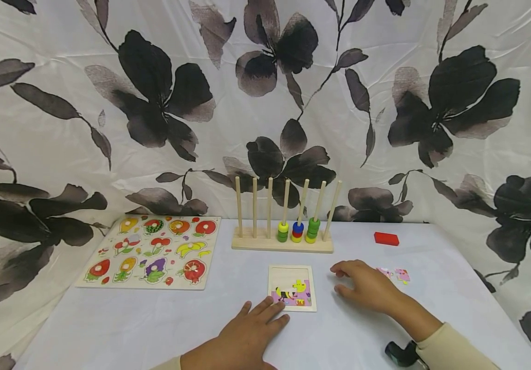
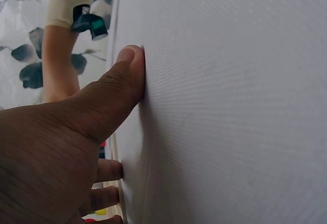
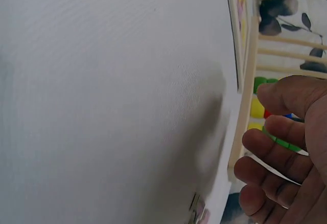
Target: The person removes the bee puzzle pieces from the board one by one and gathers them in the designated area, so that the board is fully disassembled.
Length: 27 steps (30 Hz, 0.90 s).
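Note:
A small wooden jigsaw tray [image 1: 290,273] lies in the middle of the table, its lower part filled with pieces showing a bee and a yellow shape on pink. My left hand [image 1: 251,334] rests with spread fingers at the tray's lower left corner. To the right of the tray, my right hand [image 1: 367,285] hovers over the cloth, with nothing visible in its grasp. In the right wrist view its fingers [image 3: 276,137] are loosely bent and apart. Loose pink jigsaw pieces [image 1: 402,276] lie just beyond that hand, partly hidden by it.
Behind the tray stands a wooden peg rack [image 1: 246,243] with coloured rings on three pegs. A fruit puzzle board [image 1: 142,257] lies at the left, and a red block [image 1: 386,238] at the back right. A floral cloth [image 1: 293,128] hangs behind the white-covered table [image 1: 154,318].

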Available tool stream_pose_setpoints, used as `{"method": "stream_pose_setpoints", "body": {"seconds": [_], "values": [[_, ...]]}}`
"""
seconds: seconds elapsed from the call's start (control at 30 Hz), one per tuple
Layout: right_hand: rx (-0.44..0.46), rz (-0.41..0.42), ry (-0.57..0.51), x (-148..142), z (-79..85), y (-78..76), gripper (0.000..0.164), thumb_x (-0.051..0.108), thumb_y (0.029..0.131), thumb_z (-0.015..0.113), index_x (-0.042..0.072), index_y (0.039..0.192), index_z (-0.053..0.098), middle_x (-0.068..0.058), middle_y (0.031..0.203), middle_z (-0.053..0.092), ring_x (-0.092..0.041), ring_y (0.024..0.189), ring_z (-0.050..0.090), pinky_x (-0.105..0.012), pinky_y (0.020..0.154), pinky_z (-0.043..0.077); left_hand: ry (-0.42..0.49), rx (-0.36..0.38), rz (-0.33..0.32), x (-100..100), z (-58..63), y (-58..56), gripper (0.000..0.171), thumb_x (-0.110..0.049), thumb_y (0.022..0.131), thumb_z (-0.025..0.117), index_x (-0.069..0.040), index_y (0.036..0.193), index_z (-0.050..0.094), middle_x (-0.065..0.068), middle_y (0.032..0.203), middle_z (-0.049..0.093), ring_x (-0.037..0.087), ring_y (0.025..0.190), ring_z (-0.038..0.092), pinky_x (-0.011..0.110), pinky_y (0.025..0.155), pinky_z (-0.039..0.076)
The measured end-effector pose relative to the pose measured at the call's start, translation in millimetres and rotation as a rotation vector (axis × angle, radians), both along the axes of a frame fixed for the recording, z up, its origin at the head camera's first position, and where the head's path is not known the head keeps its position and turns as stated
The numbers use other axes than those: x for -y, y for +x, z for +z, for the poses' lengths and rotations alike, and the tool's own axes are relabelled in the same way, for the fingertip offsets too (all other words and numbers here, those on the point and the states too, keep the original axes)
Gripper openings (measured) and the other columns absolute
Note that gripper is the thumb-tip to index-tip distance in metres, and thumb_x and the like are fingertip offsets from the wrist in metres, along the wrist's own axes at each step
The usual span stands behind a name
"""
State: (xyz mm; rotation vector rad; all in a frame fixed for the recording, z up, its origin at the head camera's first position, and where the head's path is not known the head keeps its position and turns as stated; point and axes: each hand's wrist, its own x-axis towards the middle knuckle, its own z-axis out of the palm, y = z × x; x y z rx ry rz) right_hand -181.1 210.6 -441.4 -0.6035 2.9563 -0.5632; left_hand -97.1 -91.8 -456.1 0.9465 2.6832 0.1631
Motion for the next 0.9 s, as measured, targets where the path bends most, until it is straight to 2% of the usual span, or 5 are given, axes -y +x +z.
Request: {"method": "stream_pose_setpoints", "body": {"seconds": [0.33,0.47,0.7,0.9], "values": [[0.026,0.01,-0.007,22.8,-1.4,-1.0,0.039,0.025,0.085,0.084,0.019,0.122,0.071,0.009,0.105,0.067,-0.014,0.104,0.061,-0.042,0.092,0.054,-0.022,0.029,0.019,-1.7,2.2,-1.0,0.096,-0.072,0.073,0.077,-0.028,0.153,0.048,-0.006,0.163,0.034,0.023,0.152,0.029,0.06,0.112,0.035],[0.037,0.021,-0.01,30.0,-2.5,-1.3,0.039,0.026,0.085,0.084,0.019,0.122,0.071,0.011,0.1,0.064,-0.011,0.098,0.058,-0.039,0.087,0.055,-0.023,0.018,0.013,-1.5,1.5,-1.1,0.096,-0.071,0.073,0.078,-0.028,0.153,0.049,-0.005,0.163,0.034,0.024,0.152,0.028,0.059,0.112,0.035],[0.038,0.088,-0.018,38.2,-5.9,-2.2,0.036,0.024,0.087,0.082,0.018,0.121,0.07,0.011,0.089,0.055,-0.01,0.085,0.052,-0.034,0.074,0.05,-0.012,0.01,0.013,-0.8,-0.2,-0.4,0.096,-0.071,0.073,0.078,-0.027,0.153,0.049,-0.005,0.163,0.034,0.024,0.152,0.029,0.06,0.112,0.035],[0.057,0.098,-0.022,43.7,-9.2,-3.7,0.035,0.026,0.088,0.081,0.019,0.12,0.07,0.013,0.089,0.055,-0.009,0.084,0.052,-0.033,0.073,0.05,-0.009,-0.003,0.006,-0.4,-0.5,-0.2,0.097,-0.07,0.073,0.079,-0.026,0.153,0.049,-0.004,0.163,0.035,0.025,0.151,0.029,0.06,0.111,0.036]]}}
